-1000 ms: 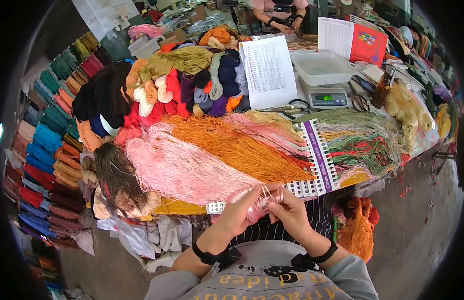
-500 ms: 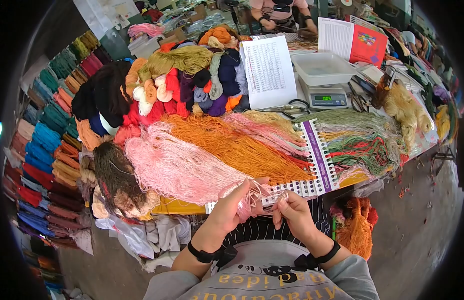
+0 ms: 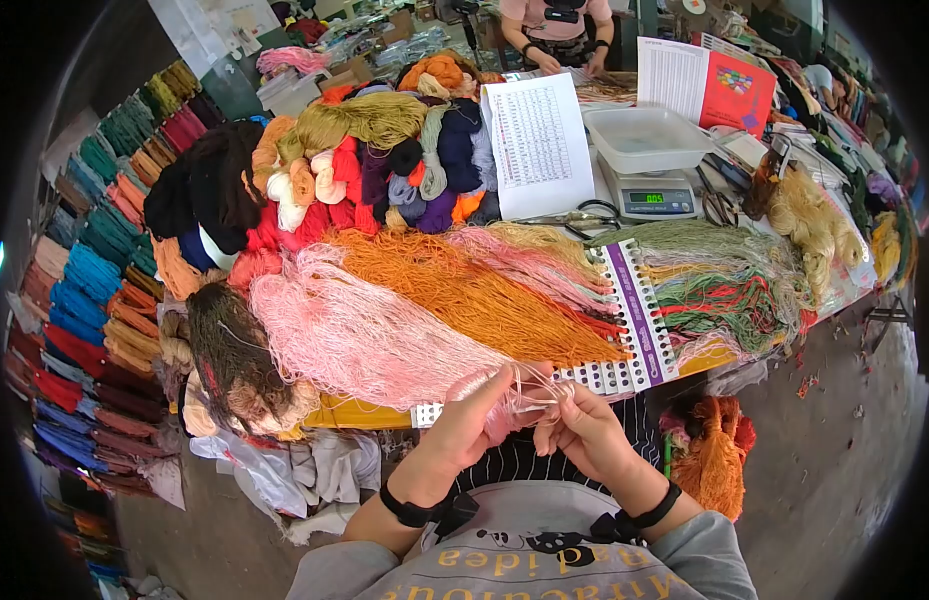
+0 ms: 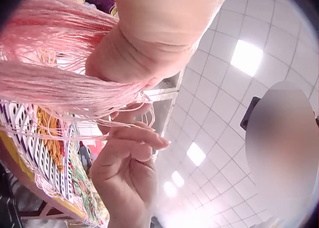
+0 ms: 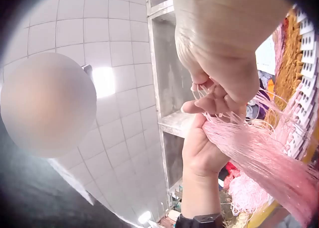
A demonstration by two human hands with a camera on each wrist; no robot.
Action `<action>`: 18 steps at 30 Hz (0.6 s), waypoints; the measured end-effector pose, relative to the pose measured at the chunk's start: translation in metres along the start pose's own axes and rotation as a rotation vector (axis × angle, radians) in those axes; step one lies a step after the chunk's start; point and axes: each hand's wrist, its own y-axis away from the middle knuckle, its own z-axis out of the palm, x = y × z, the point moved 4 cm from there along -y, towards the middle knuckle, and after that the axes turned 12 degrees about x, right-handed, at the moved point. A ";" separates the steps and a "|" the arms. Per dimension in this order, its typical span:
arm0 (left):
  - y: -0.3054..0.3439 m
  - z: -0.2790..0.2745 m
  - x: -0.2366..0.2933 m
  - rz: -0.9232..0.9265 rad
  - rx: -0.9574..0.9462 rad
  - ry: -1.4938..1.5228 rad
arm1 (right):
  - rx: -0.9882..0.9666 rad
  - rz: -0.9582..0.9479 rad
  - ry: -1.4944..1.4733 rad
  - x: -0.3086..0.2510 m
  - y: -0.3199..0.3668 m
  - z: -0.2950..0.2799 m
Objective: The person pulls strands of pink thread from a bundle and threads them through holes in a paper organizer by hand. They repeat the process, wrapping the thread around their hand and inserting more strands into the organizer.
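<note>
My left hand grips the gathered end of a long bundle of pale pink thread that fans out over the table. To its right, my right hand pinches a few strands between thumb and fingers. Those strands stretch across the short gap between the hands. From the left wrist view, the bundle runs into the left fist and loose strands trail to the right fingertips. The right wrist view has thin loops of pink strand around the right fingers, just above the left hand.
Orange thread lies beside the pink on perforated white strips. Behind are heaped yarn skeins, a printed sheet, scissors and a scale with a white tray. Another person works across the table.
My right hand moved from close against the left out to the right, pulling strands, then came partway back toward it. The left hand kept its grip on the pink bundle.
</note>
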 end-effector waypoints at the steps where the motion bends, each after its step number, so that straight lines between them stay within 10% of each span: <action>1: -0.001 -0.002 -0.001 0.000 0.000 0.000 | -0.039 0.032 -0.099 0.002 0.000 0.002; 18: 0.001 -0.016 0.008 0.046 0.124 -0.016 | 0.129 0.114 0.053 0.002 -0.002 0.001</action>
